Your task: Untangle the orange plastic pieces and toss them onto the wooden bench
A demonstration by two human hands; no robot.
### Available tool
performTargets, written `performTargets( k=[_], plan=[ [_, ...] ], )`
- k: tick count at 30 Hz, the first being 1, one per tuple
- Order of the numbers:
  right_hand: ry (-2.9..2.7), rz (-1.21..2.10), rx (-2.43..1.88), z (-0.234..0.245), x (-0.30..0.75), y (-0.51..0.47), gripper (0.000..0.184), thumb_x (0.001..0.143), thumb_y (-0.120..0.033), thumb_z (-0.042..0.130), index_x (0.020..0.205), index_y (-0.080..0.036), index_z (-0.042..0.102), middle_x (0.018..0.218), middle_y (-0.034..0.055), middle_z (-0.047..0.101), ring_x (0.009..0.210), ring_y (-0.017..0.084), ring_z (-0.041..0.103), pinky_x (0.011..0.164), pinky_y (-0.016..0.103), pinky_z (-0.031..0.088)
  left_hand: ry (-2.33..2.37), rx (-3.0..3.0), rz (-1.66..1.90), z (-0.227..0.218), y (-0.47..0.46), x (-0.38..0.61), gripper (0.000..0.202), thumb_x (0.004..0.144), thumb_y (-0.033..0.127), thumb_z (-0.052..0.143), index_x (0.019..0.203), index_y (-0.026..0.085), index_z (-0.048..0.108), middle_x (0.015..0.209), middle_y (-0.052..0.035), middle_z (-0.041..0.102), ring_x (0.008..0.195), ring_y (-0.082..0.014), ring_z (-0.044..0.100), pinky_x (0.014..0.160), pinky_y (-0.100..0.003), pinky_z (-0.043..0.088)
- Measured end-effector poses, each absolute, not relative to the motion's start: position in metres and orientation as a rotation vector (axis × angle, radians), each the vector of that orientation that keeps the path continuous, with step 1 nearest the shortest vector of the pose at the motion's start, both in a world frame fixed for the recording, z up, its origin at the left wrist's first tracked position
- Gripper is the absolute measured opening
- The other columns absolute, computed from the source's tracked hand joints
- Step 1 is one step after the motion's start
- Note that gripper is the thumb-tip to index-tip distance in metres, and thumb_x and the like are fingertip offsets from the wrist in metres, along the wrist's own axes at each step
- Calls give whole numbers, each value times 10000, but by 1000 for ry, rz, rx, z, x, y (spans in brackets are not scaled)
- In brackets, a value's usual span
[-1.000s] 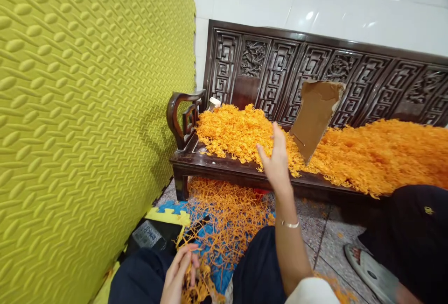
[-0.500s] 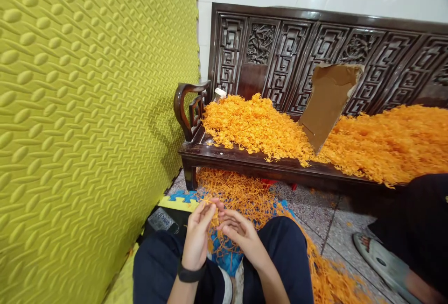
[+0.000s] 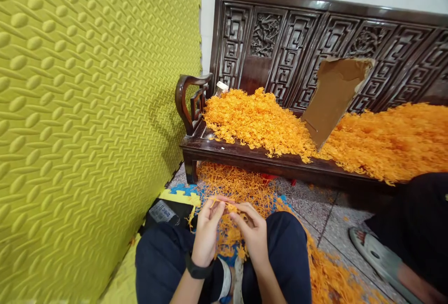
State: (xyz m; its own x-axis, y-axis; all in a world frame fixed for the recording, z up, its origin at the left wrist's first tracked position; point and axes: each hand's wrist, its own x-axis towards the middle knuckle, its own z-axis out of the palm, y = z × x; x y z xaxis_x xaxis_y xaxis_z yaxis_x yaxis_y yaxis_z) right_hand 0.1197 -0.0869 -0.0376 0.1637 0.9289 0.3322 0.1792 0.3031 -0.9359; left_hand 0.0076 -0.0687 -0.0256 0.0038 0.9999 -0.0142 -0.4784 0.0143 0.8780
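Above my lap, my left hand (image 3: 207,234) pinches a thin orange stringy piece (image 3: 231,208) between thumb and fingers. One strand of it sticks out to the left past the fingertips. From the other side, the thumb and fingers of my right hand (image 3: 255,234) close on the same piece at its knotted end. Its exact shape is partly hidden by the fingers. Below and beyond the hands, a mass of loose orange strands (image 3: 238,187) covers the floor mat. A dark band circles my left wrist.
A carved dark wooden bench (image 3: 224,148) holds a heap of orange pieces (image 3: 259,117) and a second heap (image 3: 402,136), with a cardboard sheet (image 3: 336,98) between them. A yellow foam mat (image 3: 105,108) stands at left. At right is another person's sandalled foot (image 3: 374,248).
My right hand has come up against the orange piece, and its fingers now close on it. Both hands have shifted slightly right, and the view has tilted a little.
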Motion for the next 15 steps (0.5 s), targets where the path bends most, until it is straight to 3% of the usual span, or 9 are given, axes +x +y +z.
performTargets(
  k=[10,15],
  plan=[
    [-1228,377,-1184,-46,123,-94,121,815,-268,621,888,-198,689,957,80,601,922,205,574,820,368,487,820,886,1384,-29,-71,21,212,752,343,661,860,162,638,918,-77,696,914,-231,644,762,-298,503],
    [-1364,436,-1209,-29,119,-113,342,791,-314,636,1131,-282,610,1141,89,559,1134,284,485,931,469,434,875,894,1425,-36,-61,25,210,743,348,669,843,167,636,807,-51,688,806,-193,644,752,-280,487]
  ],
)
